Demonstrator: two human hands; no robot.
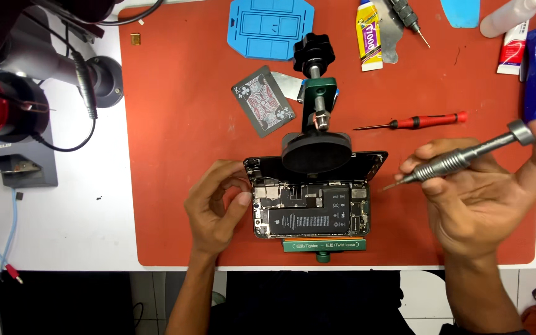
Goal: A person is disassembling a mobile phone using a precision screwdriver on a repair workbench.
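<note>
Nearest to me, at the bottom of the view, two bare forearms rise from the table's near edge. My left hand (215, 205) rests at the left side of an opened smartphone (310, 211), fingers curled, thumb and fingertips touching the phone's left edge and pinching something too small for me to make out. My right hand (479, 198) hovers to the right of the phone, clear of it, and holds a grey metal screwdriver (460, 159) between thumb and fingers, with the index finger curled over its flat cap. The tool's tip points down and left toward the phone's right edge, not touching it.

The phone lies open in the middle of an orange work mat (175, 124), its black battery and circuit parts exposed. It sits in a green clamp fixture (317, 102) with a black knob on top, and a round black suction cup (316, 152) holds the lifted screen upright behind the body.

Farther back on the mat lie a playing card (263, 100), a blue plastic tray (270, 26), a yellow tube of glue (368, 34) and a red-handled screwdriver (414, 122). A microscope stand (26, 87) with cables sits on the white table at far left.
</note>
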